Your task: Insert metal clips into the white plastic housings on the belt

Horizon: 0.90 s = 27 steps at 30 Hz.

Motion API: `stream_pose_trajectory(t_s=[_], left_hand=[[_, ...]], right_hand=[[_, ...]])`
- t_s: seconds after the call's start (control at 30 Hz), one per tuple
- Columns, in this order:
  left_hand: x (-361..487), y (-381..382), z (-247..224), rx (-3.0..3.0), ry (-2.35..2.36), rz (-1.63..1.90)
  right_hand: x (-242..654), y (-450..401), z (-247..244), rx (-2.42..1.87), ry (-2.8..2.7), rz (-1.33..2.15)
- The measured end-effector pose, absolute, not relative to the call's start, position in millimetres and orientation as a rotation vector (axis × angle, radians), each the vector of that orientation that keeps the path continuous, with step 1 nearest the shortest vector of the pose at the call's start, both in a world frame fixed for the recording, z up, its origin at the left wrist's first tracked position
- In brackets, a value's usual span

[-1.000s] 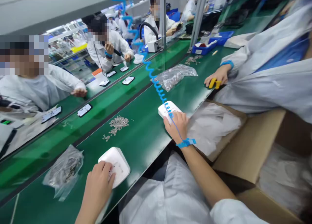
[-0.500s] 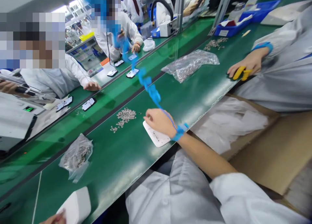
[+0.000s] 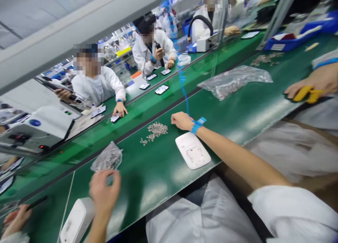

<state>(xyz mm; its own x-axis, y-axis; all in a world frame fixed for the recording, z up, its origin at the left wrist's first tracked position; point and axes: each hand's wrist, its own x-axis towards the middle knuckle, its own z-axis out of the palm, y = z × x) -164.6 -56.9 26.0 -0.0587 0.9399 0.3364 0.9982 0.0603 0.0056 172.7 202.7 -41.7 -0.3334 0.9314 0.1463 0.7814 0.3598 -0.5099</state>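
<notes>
My right hand [image 3: 182,120], with a blue band at its wrist, is closed, thumb and fingers pressed together, just right of a loose pile of small metal parts [image 3: 157,129]. Anything in that pinch is too small to make out. Below it a white plastic cover [image 3: 193,150] lies flat, its recessed square facing up. My left hand [image 3: 105,186] hangs over the bench, slightly blurred, thumb and forefinger curved with a gap between them. Behind it is a clear bag of metal parts [image 3: 108,157]. A thick white housing [image 3: 76,220] stands on the bench by my left wrist.
A co-worker's hand [image 3: 18,218] is at the lower left near a dark pen-like tool. Right, another co-worker's hand [image 3: 311,86] holds yellow-handled snips. A large clear bag [image 3: 235,80] and blue bin [image 3: 293,38] lie beyond. Co-workers handle phone-like units across the green belt.
My right hand has moved off the white cover toward the metal pile. My left hand has risen into view, and the white housing is lower left of the small bag. The camera view has shifted.
</notes>
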Motion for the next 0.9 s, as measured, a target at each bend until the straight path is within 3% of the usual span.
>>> stream_pose_trajectory(t_s=[0.07, 0.17, 0.43, 0.7, 0.9], left_hand=[[-109, -21, 2, -2.189, -1.952, -0.764], [-32, 36, -25, -2.517, -1.661, -0.935], [35, 98, -33, -2.919, -1.494, -0.854], [21, 44, -16, -2.738, -1.732, -0.541], [24, 37, -16, -2.896, -1.334, -0.517]], right_hand=[[187, 193, -36, -1.499, -2.102, 0.415], [215, 170, -32, -1.425, -1.818, 0.500], [264, 54, -52, -1.368, -1.199, 0.847], [231, 2, -55, -1.468, -1.428, 0.609], [217, 6, -54, -1.472, -1.621, 0.574]])
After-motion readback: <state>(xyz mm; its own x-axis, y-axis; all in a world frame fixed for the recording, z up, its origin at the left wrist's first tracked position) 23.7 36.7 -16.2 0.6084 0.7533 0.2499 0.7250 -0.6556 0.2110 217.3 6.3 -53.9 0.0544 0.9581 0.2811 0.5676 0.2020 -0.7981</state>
